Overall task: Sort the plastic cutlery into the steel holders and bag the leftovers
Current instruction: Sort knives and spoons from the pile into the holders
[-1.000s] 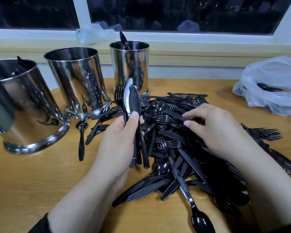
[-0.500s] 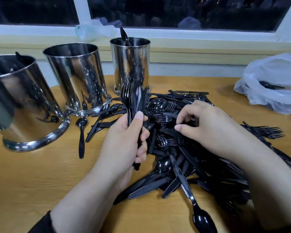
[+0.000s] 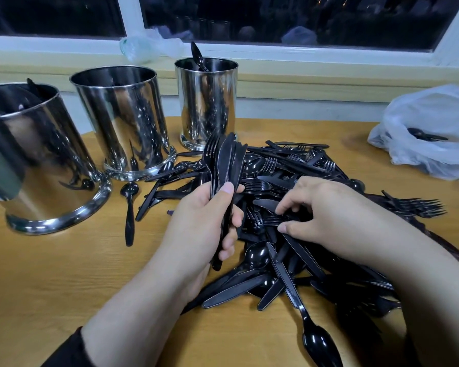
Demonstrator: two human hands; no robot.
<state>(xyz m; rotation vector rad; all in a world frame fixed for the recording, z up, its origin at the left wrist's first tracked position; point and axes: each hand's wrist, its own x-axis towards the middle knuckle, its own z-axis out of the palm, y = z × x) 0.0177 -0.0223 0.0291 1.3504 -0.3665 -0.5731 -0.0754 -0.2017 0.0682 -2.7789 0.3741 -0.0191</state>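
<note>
A big pile of black plastic cutlery [image 3: 289,186] lies on the wooden table [image 3: 64,274]. My left hand [image 3: 204,223] grips an upright bundle of knives and a fork [image 3: 224,162] by the handles. My right hand [image 3: 326,215] rests on the pile, its thumb and fingers curled around pieces near a knife [image 3: 265,203]. Three steel holders stand at the back left: a near one [image 3: 32,165], a middle one [image 3: 122,123] and a far one [image 3: 206,102] with a spoon sticking out. A white plastic bag [image 3: 435,133] with some cutlery lies at the right.
A loose spoon [image 3: 129,207] lies in front of the middle holder, another spoon [image 3: 318,343] points toward me. A crumpled clear bag [image 3: 149,46] sits on the window sill behind the holders. Several forks [image 3: 419,205] fan out at the pile's right edge.
My left hand with its bundle has dropped and tilted slightly right. My right hand has slid down the pile toward me and curled its fingers into the cutlery.
</note>
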